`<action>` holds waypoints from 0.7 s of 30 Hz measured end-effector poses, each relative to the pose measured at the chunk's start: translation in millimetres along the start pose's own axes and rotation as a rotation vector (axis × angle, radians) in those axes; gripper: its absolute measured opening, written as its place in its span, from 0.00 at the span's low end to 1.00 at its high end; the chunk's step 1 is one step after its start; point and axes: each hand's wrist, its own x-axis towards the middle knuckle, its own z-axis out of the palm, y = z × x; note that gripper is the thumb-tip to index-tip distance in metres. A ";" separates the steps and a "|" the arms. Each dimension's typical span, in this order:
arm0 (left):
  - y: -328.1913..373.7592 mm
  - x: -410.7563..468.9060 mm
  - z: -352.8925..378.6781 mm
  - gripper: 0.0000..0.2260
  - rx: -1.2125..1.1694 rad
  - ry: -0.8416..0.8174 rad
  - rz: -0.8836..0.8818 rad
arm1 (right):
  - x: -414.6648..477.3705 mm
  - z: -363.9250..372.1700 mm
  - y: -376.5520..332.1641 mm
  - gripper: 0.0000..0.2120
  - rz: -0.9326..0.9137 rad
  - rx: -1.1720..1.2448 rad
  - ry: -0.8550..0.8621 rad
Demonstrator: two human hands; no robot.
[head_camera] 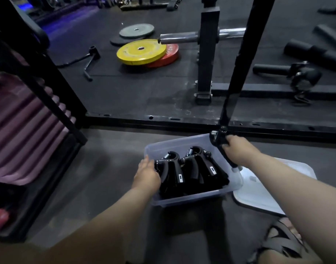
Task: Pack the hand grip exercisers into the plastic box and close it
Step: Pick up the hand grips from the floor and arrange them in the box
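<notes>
Head view: a dark rubber gym floor [113, 168] fills the picture. A black steel rack [208, 54] stands at the far side with a chrome barbell [182, 38] resting across it. A stack of purple mats [20, 130] sits on a low shelf at the left. On the floor beyond the rack's base rail a yellow weight plate [140, 52] overlaps a red weight plate [171, 56].

Close in, a clear plastic box [190, 199] stands open on the floor, and its pale lid [268, 193] lies flat just beside it on the right, touching its corner. A strapped sandal [283, 242] shows at the lower right.

The packed exercisers [182, 168] stand upright in the box in two rows. They are matte black and A-shaped, each with a coiled steel spring at the top and a small white counter window on one handle. How many lie underneath cannot be told.

The right grip [238, 149] has its fingers curled round one handle of another exerciser [215, 139], holding it over the box's far right corner, spring end up. The left grip [147, 174] lies with fairly straight fingers over the box's left rim, touching the nearest packed exerciser and holding nothing.
</notes>
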 end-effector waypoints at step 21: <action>-14.3 7.2 14.3 0.27 -0.083 0.070 0.032 | 4.2 16.7 -19.6 0.15 0.122 -0.199 -0.464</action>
